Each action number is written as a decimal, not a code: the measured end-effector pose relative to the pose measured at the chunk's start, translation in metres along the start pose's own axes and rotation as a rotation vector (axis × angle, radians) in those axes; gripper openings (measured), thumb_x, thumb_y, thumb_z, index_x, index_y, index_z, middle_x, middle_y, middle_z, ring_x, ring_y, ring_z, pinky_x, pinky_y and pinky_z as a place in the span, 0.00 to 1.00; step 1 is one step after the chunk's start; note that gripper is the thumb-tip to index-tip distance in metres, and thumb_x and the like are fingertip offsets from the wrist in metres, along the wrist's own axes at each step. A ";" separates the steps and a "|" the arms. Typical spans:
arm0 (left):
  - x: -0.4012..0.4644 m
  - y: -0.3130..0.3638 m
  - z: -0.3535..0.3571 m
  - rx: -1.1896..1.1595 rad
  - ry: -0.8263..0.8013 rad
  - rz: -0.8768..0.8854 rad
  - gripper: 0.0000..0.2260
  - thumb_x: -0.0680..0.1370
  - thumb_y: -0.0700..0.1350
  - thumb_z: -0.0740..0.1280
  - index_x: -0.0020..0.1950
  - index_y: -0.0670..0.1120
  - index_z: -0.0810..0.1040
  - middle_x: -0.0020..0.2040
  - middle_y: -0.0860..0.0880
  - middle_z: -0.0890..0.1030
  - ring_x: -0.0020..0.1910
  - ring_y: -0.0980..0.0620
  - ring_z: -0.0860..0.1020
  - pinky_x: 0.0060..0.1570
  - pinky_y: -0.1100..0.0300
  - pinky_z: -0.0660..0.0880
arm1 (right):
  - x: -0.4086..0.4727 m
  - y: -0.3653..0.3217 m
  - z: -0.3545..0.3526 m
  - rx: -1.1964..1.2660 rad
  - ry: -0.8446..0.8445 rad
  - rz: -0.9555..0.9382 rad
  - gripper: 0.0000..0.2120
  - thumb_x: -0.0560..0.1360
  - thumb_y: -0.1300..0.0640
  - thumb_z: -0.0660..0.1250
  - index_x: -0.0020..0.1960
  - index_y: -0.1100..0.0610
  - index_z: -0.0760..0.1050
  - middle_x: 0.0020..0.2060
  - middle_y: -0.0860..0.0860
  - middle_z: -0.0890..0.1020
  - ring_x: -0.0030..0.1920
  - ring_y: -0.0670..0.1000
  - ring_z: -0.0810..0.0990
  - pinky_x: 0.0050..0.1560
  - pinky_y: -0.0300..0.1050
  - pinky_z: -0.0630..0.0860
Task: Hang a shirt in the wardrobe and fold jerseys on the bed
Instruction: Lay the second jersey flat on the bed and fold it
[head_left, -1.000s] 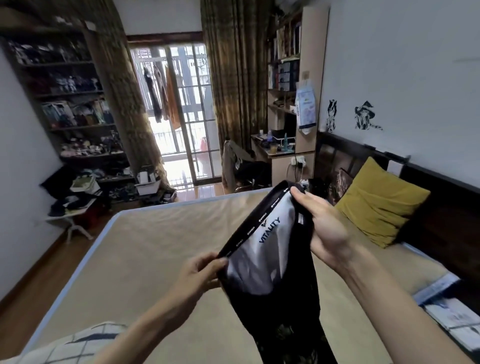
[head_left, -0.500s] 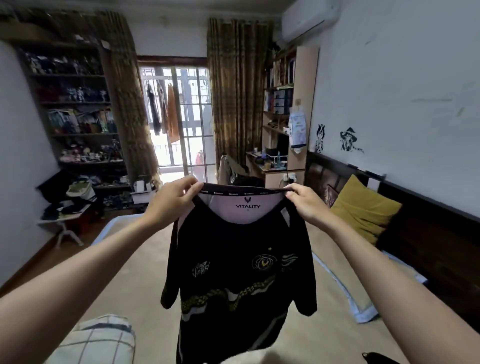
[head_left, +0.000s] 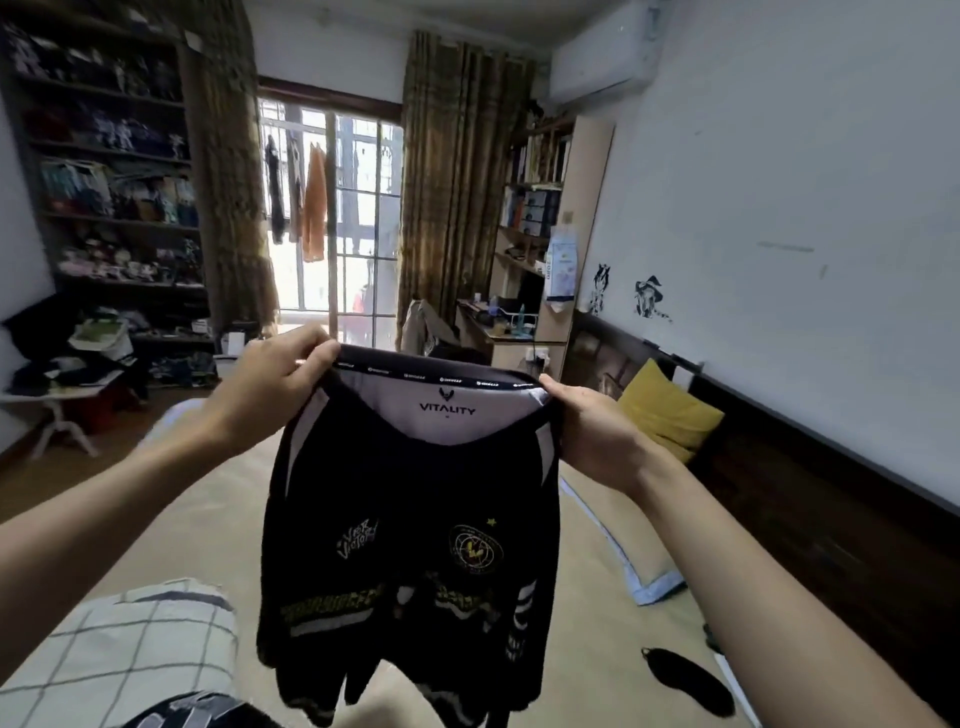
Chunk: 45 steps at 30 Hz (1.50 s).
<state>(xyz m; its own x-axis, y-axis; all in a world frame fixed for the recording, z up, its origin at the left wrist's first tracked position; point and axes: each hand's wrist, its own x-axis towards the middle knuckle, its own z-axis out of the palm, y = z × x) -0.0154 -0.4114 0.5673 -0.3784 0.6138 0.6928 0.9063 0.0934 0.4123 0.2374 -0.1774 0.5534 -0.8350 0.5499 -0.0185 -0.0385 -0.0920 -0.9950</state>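
We cannot see the lower hem of the black jersey (head_left: 410, 525); it drops out of the bottom edge, and its sleeves hang in dark folds we cannot separate. The chest prints are blurred: a round crest, a slanted script mark and a yellowish band, none readable. Only "VITALITY" inside the white neck panel reads clearly. The small repeated lettering on the collar tape is too fine to make out.

Left hand (head_left: 270, 387) pinches the collar's left end, fingers curled over the tape. Right hand (head_left: 592, 431) grips the right end, thumb on top; its other fingers are hidden behind the cloth. The jersey hangs in the air between both hands, front toward us, above the bed (head_left: 197, 519) and apart from it.

The jersey blocks most of the bed's middle. At lower left lies a white checked pillow (head_left: 119, 654), cut by the frame; below it a dark patterned cloth (head_left: 197, 709), only partly seen. A small flat black item (head_left: 685, 678) lies on the bed by the right forearm; we cannot tell what it is. A yellow cushion (head_left: 667, 410) leans on the dark headboard (head_left: 810, 499). Far side: glazed door (head_left: 332, 228) between curtains, cluttered shelves (head_left: 109, 171) left, a small white table (head_left: 57, 410) heaped with things, bookcase (head_left: 545, 208) right.
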 end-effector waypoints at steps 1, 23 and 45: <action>-0.007 0.004 -0.001 0.015 0.040 -0.010 0.11 0.84 0.45 0.62 0.43 0.44 0.76 0.35 0.43 0.79 0.35 0.44 0.78 0.40 0.48 0.71 | -0.003 0.004 0.007 -0.059 0.066 -0.023 0.20 0.85 0.49 0.59 0.65 0.61 0.80 0.60 0.55 0.84 0.64 0.55 0.80 0.66 0.51 0.75; -0.113 0.031 -0.035 -0.639 -1.055 -0.297 0.02 0.75 0.50 0.73 0.45 0.56 0.85 0.35 0.55 0.80 0.37 0.60 0.78 0.37 0.67 0.71 | -0.121 0.061 0.003 -0.292 -0.174 0.110 0.07 0.78 0.58 0.69 0.51 0.60 0.83 0.46 0.58 0.85 0.45 0.53 0.84 0.47 0.41 0.78; -0.213 -0.412 0.483 -0.200 -0.895 -0.951 0.08 0.79 0.53 0.66 0.44 0.58 0.83 0.42 0.58 0.85 0.44 0.61 0.81 0.49 0.63 0.76 | 0.332 0.587 -0.092 -0.652 0.195 0.458 0.11 0.84 0.54 0.62 0.45 0.54 0.78 0.38 0.47 0.81 0.41 0.48 0.78 0.38 0.35 0.69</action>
<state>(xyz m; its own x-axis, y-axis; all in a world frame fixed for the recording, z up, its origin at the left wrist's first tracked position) -0.2171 -0.2019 -0.0358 -0.5228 0.6832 -0.5099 0.2852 0.7038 0.6506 -0.0114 0.0277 -0.0461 -0.5775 0.7152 -0.3937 0.6604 0.1256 -0.7404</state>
